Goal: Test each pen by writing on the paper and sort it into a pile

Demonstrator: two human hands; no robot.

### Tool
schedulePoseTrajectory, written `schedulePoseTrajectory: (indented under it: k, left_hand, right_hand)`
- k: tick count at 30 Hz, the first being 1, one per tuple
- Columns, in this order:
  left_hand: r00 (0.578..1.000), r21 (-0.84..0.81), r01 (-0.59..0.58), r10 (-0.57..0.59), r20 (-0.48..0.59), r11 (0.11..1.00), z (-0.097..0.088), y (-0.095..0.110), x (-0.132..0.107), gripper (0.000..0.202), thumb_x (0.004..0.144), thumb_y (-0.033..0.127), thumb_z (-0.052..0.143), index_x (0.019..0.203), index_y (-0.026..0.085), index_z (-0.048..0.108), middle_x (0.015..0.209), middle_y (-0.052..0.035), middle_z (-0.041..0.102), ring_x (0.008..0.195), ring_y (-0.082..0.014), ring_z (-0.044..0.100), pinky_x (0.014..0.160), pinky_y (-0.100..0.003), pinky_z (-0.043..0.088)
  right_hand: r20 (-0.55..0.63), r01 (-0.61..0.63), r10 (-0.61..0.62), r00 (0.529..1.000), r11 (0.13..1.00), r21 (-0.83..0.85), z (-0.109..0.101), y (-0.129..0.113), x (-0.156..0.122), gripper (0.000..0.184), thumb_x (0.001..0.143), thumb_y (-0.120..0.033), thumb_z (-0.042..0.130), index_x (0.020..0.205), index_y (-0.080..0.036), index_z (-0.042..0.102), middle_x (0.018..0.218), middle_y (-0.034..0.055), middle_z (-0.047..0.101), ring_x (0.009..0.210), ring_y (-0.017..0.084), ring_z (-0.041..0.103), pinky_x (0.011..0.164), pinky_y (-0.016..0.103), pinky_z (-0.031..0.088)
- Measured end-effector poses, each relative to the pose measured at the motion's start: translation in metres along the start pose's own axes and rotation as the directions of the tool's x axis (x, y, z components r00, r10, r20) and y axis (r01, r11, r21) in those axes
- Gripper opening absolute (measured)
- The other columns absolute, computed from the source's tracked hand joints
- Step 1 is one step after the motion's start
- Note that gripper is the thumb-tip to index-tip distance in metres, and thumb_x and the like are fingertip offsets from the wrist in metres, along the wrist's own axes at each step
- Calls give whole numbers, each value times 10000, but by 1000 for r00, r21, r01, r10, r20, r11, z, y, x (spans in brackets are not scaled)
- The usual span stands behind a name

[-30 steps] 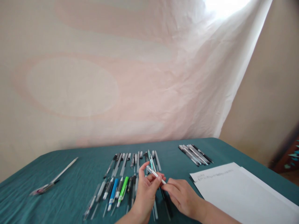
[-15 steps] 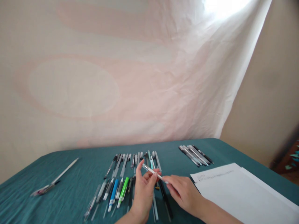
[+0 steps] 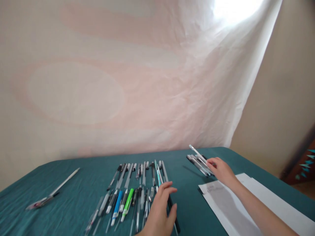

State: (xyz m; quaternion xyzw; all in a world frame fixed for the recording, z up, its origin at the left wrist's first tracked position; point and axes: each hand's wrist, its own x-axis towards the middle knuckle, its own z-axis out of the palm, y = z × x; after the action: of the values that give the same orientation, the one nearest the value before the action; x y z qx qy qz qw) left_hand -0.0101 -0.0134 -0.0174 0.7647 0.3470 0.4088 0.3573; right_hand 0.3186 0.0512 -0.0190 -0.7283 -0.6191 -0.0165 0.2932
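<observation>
My right hand (image 3: 220, 168) grips a white pen (image 3: 195, 151) by its near end and holds it over a bunch of pens (image 3: 198, 165) at the back right of the table. The pen tilts, its far tip raised. My left hand (image 3: 161, 209) hovers with fingers apart over the near right side of the laid-out pens, holding nothing. It hides some of them. Beside it lie a green pen (image 3: 127, 205), a blue pen (image 3: 117, 207) and several dark and clear ones. Behind these is a second row of pens (image 3: 129, 173), mostly grey and black.
Sheets of white paper (image 3: 221, 213) lie at the right, under my right forearm, with faint writing near the top. Apart at the left, a long pale pen (image 3: 65, 182) rests by a small clear and dark bundle (image 3: 40, 203). A pale cloth (image 3: 147, 82) hangs behind the green-covered table (image 3: 98, 164).
My right hand has moved right and away with the white pen, from the middle to above the far bunch. My left hand has let go of the pen and lowered slightly.
</observation>
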Motion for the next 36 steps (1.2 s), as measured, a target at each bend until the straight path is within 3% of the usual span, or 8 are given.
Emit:
schedulePoseTrajectory:
  k: [5, 12, 22, 36]
  left_hand:
    - [997, 200, -70, 64, 38, 977, 1, 2, -3, 384, 711, 67, 487, 1060, 218, 539, 1284, -115, 428, 1183, -267, 417, 984, -448, 342]
    - [985, 272, -150, 119, 127, 951, -1, 3, -2, 342, 716, 59, 470, 1010, 211, 555, 1210, -122, 487, 1140, -255, 452, 958, -432, 375]
    - [972, 301, -225, 189, 143, 927, 0, -2, -2, 325, 702, 47, 467, 966, 206, 570, 1148, -115, 519, 1098, -245, 475, 940, -406, 391]
    - [964, 298, -262, 234, 126, 918, 2, -6, -2, 320, 679, 40, 467, 933, 203, 573, 1084, -102, 543, 1052, -239, 490, 913, -392, 398]
  right_hand:
    - [-54, -160, 157, 986, 986, -53, -3, 67, 8, 275, 751, -366, 472, 755, -202, 693, 749, 78, 689, 683, 227, 620, 592, 291, 411]
    - [-50, -208, 206, 977, 976, -61, 18, 97, 6, 277, 748, -364, 484, 789, -223, 719, 820, 75, 713, 781, 243, 633, 627, 284, 423]
    - [-39, -170, 168, 985, 983, -74, 36, 115, 10, 382, 787, -419, 420, 880, -182, 705, 908, 96, 681, 847, 246, 607, 721, 304, 429]
    - [-71, -134, 130, 989, 990, -50, 36, 109, 7, 380, 799, -398, 392, 866, -175, 693, 887, 94, 663, 831, 231, 596, 752, 309, 427]
